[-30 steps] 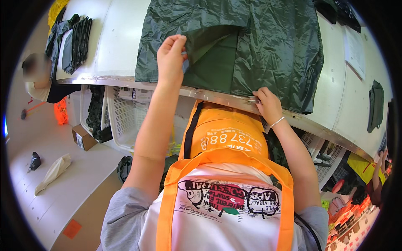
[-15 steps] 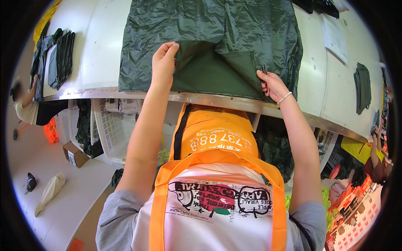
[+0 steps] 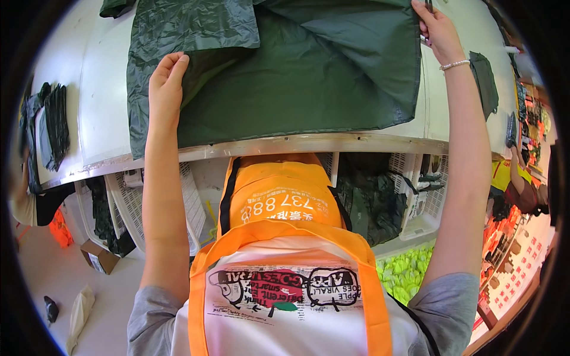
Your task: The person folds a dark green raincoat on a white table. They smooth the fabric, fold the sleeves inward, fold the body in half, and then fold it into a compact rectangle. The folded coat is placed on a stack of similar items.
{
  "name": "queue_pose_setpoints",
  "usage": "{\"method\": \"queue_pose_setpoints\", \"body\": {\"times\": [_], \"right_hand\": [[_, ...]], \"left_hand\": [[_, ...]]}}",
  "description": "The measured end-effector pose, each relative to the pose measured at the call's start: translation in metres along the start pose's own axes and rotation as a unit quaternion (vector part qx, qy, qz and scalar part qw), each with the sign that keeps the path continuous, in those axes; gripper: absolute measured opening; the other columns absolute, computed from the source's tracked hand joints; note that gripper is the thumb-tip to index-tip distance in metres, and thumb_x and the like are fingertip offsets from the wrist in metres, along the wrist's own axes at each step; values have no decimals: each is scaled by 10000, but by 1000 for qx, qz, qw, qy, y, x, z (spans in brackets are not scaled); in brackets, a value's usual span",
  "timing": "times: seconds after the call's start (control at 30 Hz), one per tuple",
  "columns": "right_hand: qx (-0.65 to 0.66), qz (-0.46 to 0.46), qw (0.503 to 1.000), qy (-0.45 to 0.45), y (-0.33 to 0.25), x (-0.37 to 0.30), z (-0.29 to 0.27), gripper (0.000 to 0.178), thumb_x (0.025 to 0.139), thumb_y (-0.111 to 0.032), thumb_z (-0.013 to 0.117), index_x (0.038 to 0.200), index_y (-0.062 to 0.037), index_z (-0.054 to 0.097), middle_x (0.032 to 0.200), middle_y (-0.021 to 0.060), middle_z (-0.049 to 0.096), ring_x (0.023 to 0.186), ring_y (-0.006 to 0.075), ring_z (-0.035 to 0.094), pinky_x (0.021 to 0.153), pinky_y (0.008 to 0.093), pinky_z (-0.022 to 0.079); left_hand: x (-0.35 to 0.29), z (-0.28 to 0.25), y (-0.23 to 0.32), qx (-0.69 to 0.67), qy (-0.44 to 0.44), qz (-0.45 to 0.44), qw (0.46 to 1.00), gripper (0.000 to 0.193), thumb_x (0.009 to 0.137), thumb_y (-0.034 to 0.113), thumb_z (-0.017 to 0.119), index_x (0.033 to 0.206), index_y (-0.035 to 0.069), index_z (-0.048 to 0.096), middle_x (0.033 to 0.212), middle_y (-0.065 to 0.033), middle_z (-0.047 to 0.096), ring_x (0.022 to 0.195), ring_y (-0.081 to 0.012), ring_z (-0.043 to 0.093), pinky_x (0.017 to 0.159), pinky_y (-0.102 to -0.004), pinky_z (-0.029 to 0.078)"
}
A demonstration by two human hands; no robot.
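Observation:
A large sheet of dark green shiny fabric (image 3: 297,89) lies over the white table. Its front panel is lifted and spread, so the smoother, matte inner side shows. My left hand (image 3: 165,89) pinches the edge of the crinkled upper layer on the left. Far to the right, my right hand (image 3: 440,34) grips the fabric's upper right corner, close to the top of the view. A small dark tool (image 3: 428,6), whose kind I cannot make out, sticks out of the same hand.
The metal table edge (image 3: 237,148) runs before me. Folded dark green pieces (image 3: 54,127) are stacked at left, another piece (image 3: 485,83) at right. White plastic baskets (image 3: 190,202) hold dark fabric underneath. Bright yellow-green bundles (image 3: 409,270) lie below right. A co-worker in dark red (image 3: 515,184) stands far right.
My right hand has moved up and right, pulling the upper layer open and baring more of the inner side. My left hand has shifted left, still pinching the fabric.

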State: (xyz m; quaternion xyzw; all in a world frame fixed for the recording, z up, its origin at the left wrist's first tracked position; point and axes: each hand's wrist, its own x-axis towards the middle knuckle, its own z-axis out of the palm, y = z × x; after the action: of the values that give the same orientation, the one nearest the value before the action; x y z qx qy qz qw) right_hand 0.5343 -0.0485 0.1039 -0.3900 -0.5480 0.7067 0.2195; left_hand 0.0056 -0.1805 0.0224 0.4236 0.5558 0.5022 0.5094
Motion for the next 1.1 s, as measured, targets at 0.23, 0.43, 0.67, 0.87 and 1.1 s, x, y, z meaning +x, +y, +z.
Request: {"method": "queue_pose_setpoints", "body": {"times": [0.23, 0.43, 0.67, 0.87, 1.1], "right_hand": [[-463, -156, 861, 139, 119, 21, 183, 236, 908, -239, 529, 934, -32, 639, 848, 147, 605, 816, 291, 582, 750, 367, 479], [-36, 110, 993, -26, 246, -44, 327, 225, 871, -237, 638, 851, -14, 619, 756, 92, 655, 672, 158, 575, 658, 310, 474], [-160, 85, 898, 402, 160, -116, 165, 221, 920, -116, 537, 1115, -25, 489, 789, 23, 497, 728, 108, 504, 682, 257, 448], [-417, 171, 685, 573, 238, -111, -94, 346, 764, -11, 551, 1109, 1, 527, 1025, 201, 557, 959, 315, 558, 841, 382, 460], [-536, 196, 556, 605, 234, -67, -184, 409, 842, -204, 611, 1212, -38, 554, 1101, 192, 605, 1018, 322, 580, 904, 382, 460]], "left_hand": [[-45, 15, -59, 233, -243, -75, 939, 83, 869, 110, 589, 868, 27, 597, 756, 27, 562, 737, -74, 489, 671, -233, 413], [-137, 13, -97, 561, -423, -110, 703, 144, 743, 207, 586, 757, 93, 672, 767, -150, 662, 757, -342, 638, 686, -448, 512], [-29, 117, -27, 630, -130, 59, 763, 530, 813, 451, 624, 1229, 131, 550, 1195, -171, 551, 1127, -343, 513, 945, -496, 395], [-27, 162, -104, 651, -137, 130, 735, 826, 787, 537, 601, 1456, 171, 286, 1536, -159, 140, 1395, -423, 110, 1062, -650, 89], [-142, 89, -99, 633, -194, 107, 742, 706, 732, 544, 650, 1289, 130, 514, 1441, -172, 344, 1324, -410, 293, 1032, -640, 170]]}}
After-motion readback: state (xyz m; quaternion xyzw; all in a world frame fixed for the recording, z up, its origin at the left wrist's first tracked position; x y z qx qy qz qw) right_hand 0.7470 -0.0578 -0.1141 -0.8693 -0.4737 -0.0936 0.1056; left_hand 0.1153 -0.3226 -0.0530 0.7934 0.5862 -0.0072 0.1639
